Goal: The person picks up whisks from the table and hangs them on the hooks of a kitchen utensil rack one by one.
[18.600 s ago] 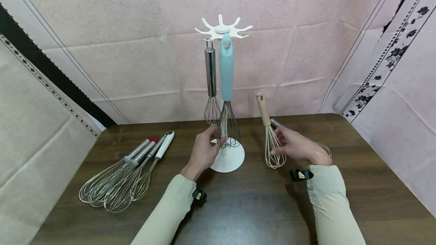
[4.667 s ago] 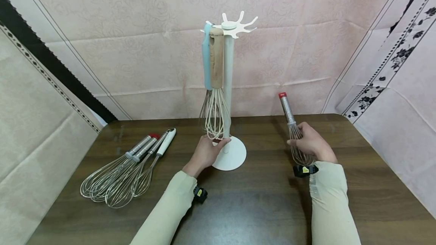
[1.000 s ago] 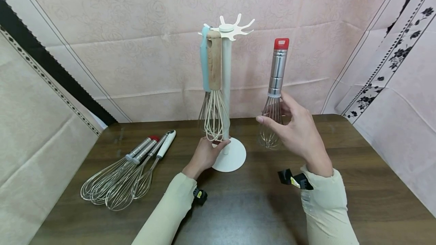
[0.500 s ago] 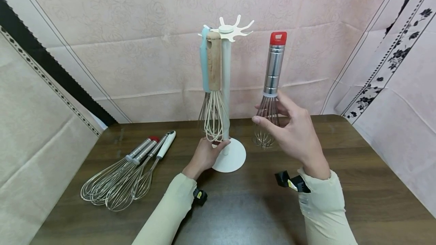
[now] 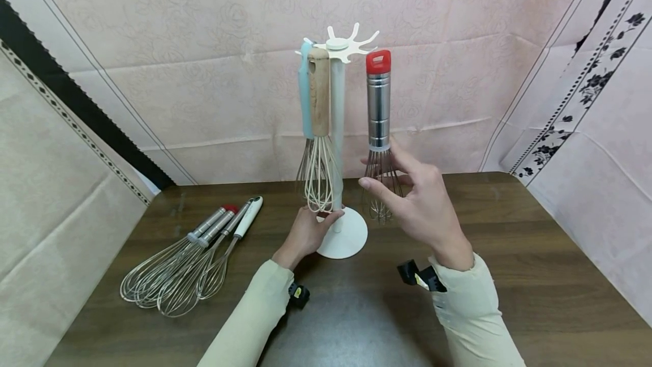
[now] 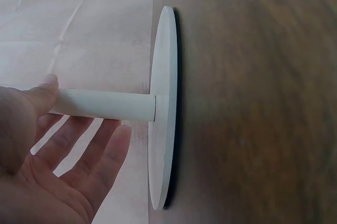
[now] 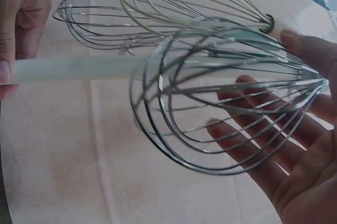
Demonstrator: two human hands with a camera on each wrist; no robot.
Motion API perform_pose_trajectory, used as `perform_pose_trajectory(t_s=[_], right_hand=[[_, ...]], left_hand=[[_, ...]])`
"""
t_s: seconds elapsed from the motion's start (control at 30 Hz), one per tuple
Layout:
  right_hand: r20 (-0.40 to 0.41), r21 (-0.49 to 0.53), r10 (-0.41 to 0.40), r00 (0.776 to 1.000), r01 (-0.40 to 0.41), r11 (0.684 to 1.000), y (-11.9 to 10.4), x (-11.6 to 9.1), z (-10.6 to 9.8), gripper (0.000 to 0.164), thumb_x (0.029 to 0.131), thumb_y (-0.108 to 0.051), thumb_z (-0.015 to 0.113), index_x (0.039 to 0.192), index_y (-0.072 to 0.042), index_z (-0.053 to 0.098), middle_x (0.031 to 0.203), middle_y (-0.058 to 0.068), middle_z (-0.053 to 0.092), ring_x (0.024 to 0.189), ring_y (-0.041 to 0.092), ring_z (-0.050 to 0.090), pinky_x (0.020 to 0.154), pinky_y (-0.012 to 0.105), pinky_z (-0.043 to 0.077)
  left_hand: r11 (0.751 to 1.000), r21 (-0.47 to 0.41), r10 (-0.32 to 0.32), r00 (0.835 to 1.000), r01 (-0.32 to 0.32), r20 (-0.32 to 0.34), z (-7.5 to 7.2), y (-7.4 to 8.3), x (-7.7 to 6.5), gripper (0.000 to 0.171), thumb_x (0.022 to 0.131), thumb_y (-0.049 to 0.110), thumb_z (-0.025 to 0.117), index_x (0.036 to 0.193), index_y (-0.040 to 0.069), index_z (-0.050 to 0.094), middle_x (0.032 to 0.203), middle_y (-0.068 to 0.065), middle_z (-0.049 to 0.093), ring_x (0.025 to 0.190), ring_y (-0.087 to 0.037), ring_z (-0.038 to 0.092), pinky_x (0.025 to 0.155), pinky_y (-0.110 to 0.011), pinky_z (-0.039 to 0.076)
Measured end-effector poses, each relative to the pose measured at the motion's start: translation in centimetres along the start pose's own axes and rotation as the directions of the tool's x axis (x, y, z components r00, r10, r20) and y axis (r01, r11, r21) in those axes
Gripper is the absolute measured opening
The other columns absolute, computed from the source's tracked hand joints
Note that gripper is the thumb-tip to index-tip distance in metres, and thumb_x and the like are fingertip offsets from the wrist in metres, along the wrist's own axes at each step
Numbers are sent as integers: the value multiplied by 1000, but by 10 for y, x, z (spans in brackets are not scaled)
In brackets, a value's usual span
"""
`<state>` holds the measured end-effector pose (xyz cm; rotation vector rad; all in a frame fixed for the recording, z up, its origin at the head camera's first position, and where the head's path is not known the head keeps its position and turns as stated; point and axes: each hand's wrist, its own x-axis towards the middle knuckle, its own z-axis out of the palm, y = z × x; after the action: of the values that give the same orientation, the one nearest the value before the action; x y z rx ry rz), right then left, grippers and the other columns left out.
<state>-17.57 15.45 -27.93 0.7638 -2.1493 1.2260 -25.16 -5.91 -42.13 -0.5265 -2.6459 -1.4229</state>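
Note:
A white whisk stand [image 5: 351, 245] rises from a round base to a ring of curved hooks. My left hand [image 5: 301, 237] grips its pole [image 6: 105, 104] low down, thumb on one side and fingers on the other. On the stand's left hang a whisk with a wooden handle [image 5: 320, 92] and one with a light blue handle [image 5: 305, 92]. My right hand [image 5: 423, 200] holds a steel whisk [image 5: 378, 109] with a red end loop by the top of its wires. It stands upright beside the pole, its loop just under a right-hand hook.
Several more whisks [image 5: 248, 217] lie in a bunch on the left of the wooden table [image 5: 356, 321]. Behind the table's far edge hangs a pale patterned cloth [image 5: 204, 101].
The wooden-handled whisk went from my right hand's side onto the stand, which has turned. My right hand then raised the red-looped whisk off the table and brought it left to the stand.

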Motion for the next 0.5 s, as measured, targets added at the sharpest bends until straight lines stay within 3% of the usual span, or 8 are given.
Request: perform_pose_trajectory(t_s=[0.13, 0.27, 0.5], right_hand=[[-8, -23, -20, 1000, 19, 1000, 0, 2, 6, 75, 92, -14, 77, 156, -30, 42, 116, 1, 76, 92, 11, 72, 80, 23, 57], [-22, -75, -27, 999, 26, 997, 0, 3, 10, 78, 93, -14, 76, 158, -29, 36, 110, 5, 75, 91, 14, 70, 82, 30, 57], [-60, -106, -52, 997, 45, 993, 0, 6, 16, 77, 91, -14, 78, 157, -21, 39, 106, 11, 73, 89, 19, 67, 81, 39, 57]], left_hand=[[1000, 4, 6, 1000, -6, 5, 0, -1, 0, 23, 100, 29, 67, 121, 18, 67, 116, -1, 72, 103, -20, 67, 94, -44, 55], [1000, 3, 13, 1000, -13, 10, 1, -2, 1, 25, 100, 28, 67, 122, 16, 66, 117, -2, 72, 105, -21, 67, 95, -44, 55], [1000, -5, 16, 1000, -16, 10, 0, -1, 0, 26, 100, 28, 66, 122, 14, 67, 117, -3, 72, 104, -21, 67, 95, -44, 55]])
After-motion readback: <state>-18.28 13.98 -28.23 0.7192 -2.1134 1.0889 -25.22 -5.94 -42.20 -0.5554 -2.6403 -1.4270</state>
